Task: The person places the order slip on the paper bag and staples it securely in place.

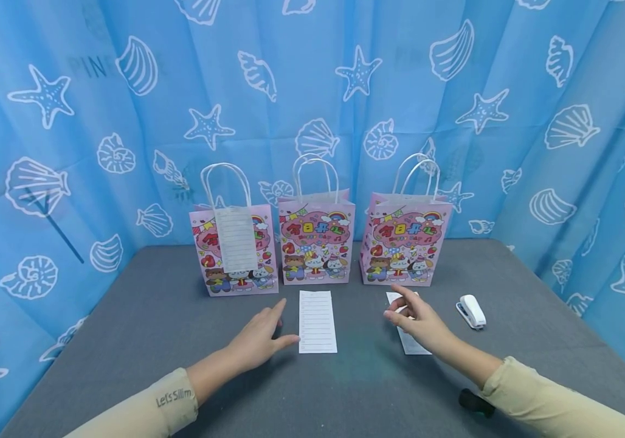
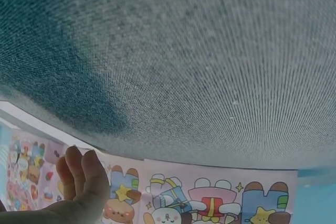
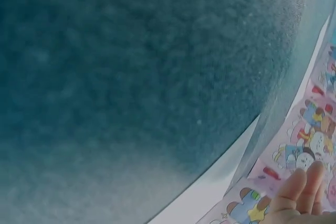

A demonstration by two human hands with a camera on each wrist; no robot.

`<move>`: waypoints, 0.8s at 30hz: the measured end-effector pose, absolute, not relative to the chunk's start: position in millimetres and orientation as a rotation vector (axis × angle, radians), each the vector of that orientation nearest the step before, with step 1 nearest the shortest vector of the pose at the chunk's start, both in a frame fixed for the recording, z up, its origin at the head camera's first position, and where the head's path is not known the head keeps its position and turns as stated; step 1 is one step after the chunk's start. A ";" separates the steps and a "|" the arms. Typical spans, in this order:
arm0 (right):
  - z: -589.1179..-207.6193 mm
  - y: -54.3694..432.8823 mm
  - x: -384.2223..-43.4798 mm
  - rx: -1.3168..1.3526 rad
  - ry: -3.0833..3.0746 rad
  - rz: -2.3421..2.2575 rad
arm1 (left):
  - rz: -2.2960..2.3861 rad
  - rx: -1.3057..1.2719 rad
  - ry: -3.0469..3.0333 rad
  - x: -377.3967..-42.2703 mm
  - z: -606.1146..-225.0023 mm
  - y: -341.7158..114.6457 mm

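A white lined paper slip (image 1: 318,322) lies flat on the grey table before the middle bag. My left hand (image 1: 255,337) is at its left side, index finger and thumb spread, the thumb tip by the slip's edge; whether it touches I cannot tell. Over a second slip (image 1: 415,348) hovers my right hand (image 1: 419,319), fingers loosely bent with nothing visible between them, hiding part of that slip. Pink cartoon gift bags stand behind: a left one (image 1: 265,277) with a lined slip (image 1: 238,239) hanging on its front, a middle one (image 1: 317,243) and a right one (image 1: 405,243).
A white stapler (image 1: 472,312) lies on the table to the right of my right hand. Near the right sleeve is a dark object (image 1: 475,403), partly covered by it. A blue seashell-print curtain (image 1: 312,79) surrounds the table's back and sides.
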State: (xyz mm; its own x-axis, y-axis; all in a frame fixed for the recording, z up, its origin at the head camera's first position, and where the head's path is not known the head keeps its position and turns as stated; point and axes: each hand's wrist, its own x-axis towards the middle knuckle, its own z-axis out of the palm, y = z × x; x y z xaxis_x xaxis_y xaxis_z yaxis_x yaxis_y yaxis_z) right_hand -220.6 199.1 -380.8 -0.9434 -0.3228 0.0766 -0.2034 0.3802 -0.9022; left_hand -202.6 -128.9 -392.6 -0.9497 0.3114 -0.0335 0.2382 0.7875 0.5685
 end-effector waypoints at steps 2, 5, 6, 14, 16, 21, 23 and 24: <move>-382.5 196.6 -221.1 -0.532 2.525 -1.594 | 0.875 0.439 2.845 -203.6 -392.2 -128.1; -385.1 192.5 -221.3 -0.585 2.543 -1.544 | 0.865 0.436 2.837 -204.7 -392.0 -127.0; -385.9 190.9 -221.3 -0.595 2.549 -1.529 | 0.863 0.437 2.835 -204.9 -392.0 -126.7; -389.8 176.8 -220.8 -0.720 2.565 -1.420 | 0.832 0.460 2.841 -207.7 -393.0 -124.9; -390.1 173.3 -220.9 -0.735 2.561 -1.376 | 0.818 0.463 2.841 -208.9 -393.3 -124.3; -391.0 165.1 -223.0 -0.741 2.575 -1.290 | 0.817 0.459 2.837 -211.6 -392.7 -121.9; -392.0 161.9 -224.6 -0.744 2.581 -1.272 | 0.828 0.456 2.832 -212.2 -392.8 -120.7; -392.4 160.3 -225.4 -0.744 2.581 -1.266 | 0.834 0.456 2.828 -212.4 -393.0 -120.0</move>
State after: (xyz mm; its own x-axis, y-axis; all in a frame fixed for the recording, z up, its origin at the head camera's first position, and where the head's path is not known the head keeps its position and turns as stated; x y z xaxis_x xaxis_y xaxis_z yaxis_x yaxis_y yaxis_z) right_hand -225.4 160.3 -392.4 -0.8606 -0.5054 0.0634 -0.3595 0.5146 -0.7785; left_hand -212.4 -120.0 -393.0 -0.9411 0.3319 -0.0648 0.2435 0.7982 0.5509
